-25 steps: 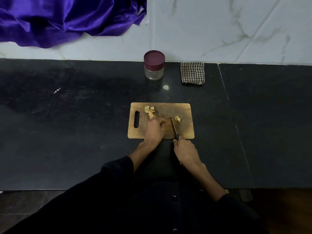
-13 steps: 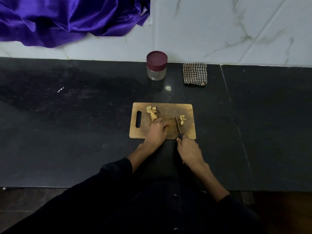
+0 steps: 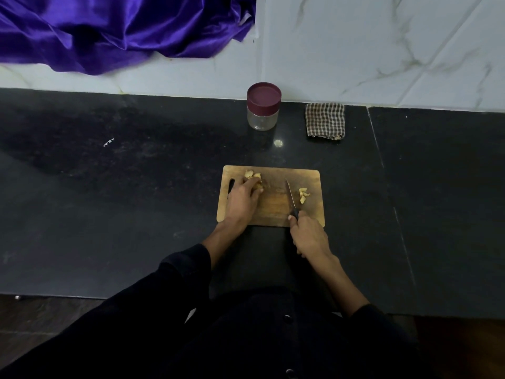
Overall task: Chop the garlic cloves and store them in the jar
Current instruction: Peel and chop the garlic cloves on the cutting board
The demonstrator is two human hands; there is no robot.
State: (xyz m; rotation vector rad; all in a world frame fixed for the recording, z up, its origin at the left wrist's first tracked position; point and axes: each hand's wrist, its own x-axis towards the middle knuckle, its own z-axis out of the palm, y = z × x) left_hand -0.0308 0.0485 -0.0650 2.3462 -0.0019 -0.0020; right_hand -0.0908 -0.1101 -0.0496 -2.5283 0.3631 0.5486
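Two bare hands work over a wooden cutting board (image 3: 273,212) lying on a dark stone counter (image 3: 109,201). The left hand (image 3: 243,199) rests near the board's handle slot, its fingers curled down over a small heap of garlic cloves (image 3: 252,175) at the far left of the board; whether a clove is actually pinched cannot be told. The right hand (image 3: 308,236), at the board's near edge, is clenched round the black handle of a knife (image 3: 291,196), whose blade points away from the person and lies along the board. Just right of the blade sits a second, smaller group of garlic pieces (image 3: 303,195), apart from the first heap. A clear jar (image 3: 263,116) with a dark red lid (image 3: 263,95) screwed on stands well beyond the board, close to the white marbled wall (image 3: 382,50). A folded checked cloth (image 3: 325,121) lies right of the jar. Purple satin fabric (image 3: 109,31) hangs over the wall at upper left. Both forearms emerge from dark sleeves (image 3: 185,266).
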